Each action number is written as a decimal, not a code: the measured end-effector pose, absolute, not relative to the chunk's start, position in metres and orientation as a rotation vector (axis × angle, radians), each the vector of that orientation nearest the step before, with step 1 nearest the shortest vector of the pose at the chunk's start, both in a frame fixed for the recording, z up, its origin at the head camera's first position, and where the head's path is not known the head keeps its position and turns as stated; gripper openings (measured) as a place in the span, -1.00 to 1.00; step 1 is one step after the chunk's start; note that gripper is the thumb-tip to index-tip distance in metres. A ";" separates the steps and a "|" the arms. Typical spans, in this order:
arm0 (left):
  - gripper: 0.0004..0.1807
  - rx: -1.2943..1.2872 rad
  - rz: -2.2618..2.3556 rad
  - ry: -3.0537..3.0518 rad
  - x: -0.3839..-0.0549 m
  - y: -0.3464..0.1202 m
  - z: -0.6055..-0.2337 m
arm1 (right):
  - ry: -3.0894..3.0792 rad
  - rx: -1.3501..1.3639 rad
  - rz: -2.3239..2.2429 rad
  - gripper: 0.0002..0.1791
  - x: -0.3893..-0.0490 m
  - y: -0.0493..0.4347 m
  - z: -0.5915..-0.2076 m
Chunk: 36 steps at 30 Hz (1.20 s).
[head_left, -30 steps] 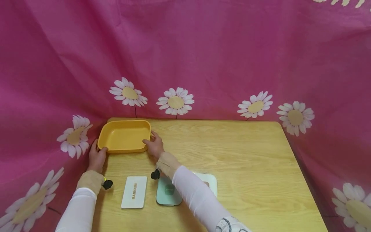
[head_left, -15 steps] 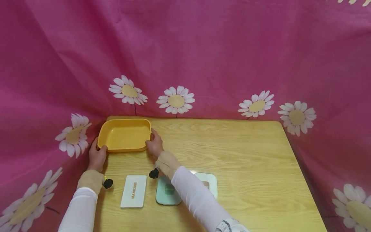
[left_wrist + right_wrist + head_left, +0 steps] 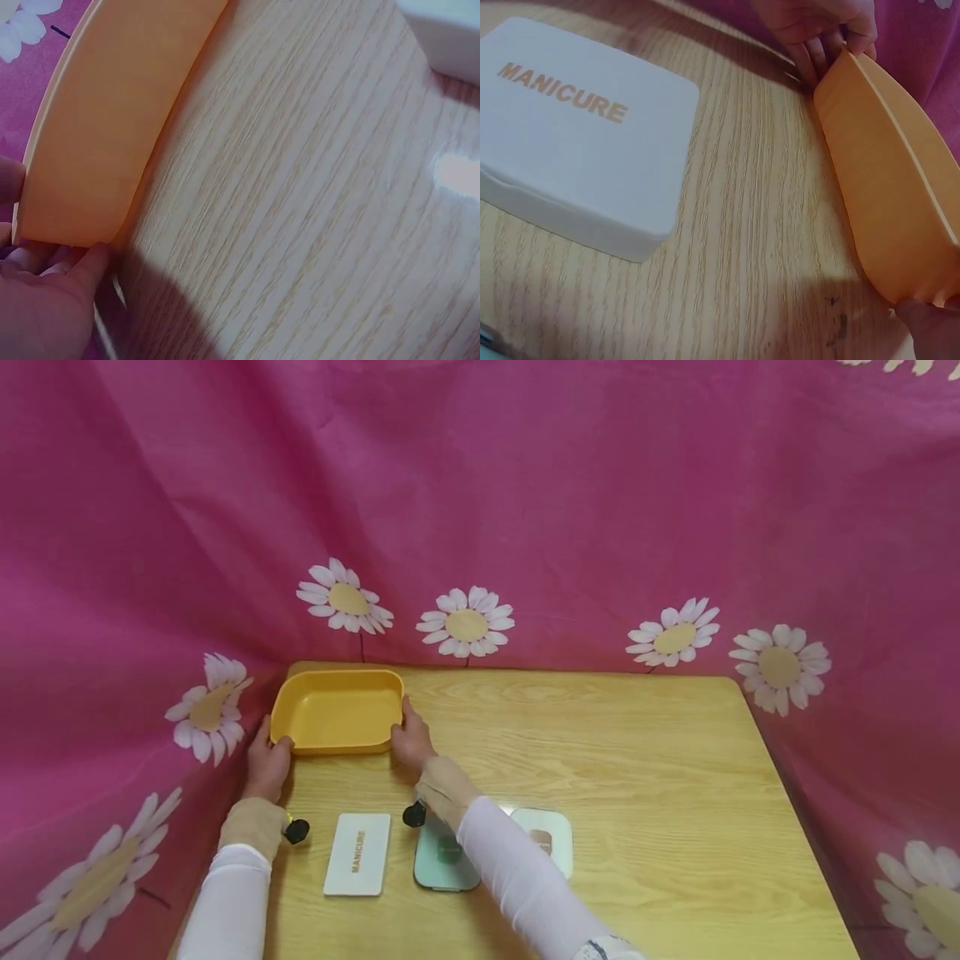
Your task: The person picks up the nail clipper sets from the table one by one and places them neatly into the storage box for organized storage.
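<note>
Evidently a two-handed hold. A yellow-orange, rounded-rectangular tray with raised walls, plastic by the look of it [image 3: 337, 714], sits at the far left corner of the light wood-grain surface [image 3: 637, 777], hollow side up. Left hand [image 3: 267, 768] grips its near left corner, thumb at the rim, fingers round the outer wall. Right hand [image 3: 413, 739] grips the right end, thumb on the near side. Neither hand spread wide; both hold the tray. Base on the surface or just above it: cannot tell.

Nearer the person: a white, flat rectangular box lettered MANICURE [image 3: 357, 854], apart from the tray and both hands. Right of it, a mint-green rounded box [image 3: 442, 864] and a pale, rounded-corner box [image 3: 553, 839], each partly hidden by the white right sleeve [image 3: 517, 872]. Pink cloth with daisies [image 3: 562, 510] hangs behind.

Step in hand, by my reading: positioning or steadying the tray. Next move seems to call for matched hands: level if shifting it, even loosening if letting go, with care for the cloth close by.
</note>
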<state>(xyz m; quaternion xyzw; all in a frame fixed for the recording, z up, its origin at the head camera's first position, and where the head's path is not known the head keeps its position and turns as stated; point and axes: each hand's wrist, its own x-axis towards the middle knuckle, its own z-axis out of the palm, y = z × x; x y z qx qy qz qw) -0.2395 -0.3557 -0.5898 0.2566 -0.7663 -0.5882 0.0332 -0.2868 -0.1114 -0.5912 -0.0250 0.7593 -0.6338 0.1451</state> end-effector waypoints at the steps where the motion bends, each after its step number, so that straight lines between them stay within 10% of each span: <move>1: -0.16 0.785 -1.800 -2.361 -0.239 -0.355 -0.590 | 2.169 -0.065 -1.836 -0.28 -0.286 -0.111 -0.592; 36: -0.18 0.695 -1.818 -2.365 -0.237 -0.326 -0.590 | 2.184 -0.101 -1.815 -0.29 -0.281 -0.071 -0.599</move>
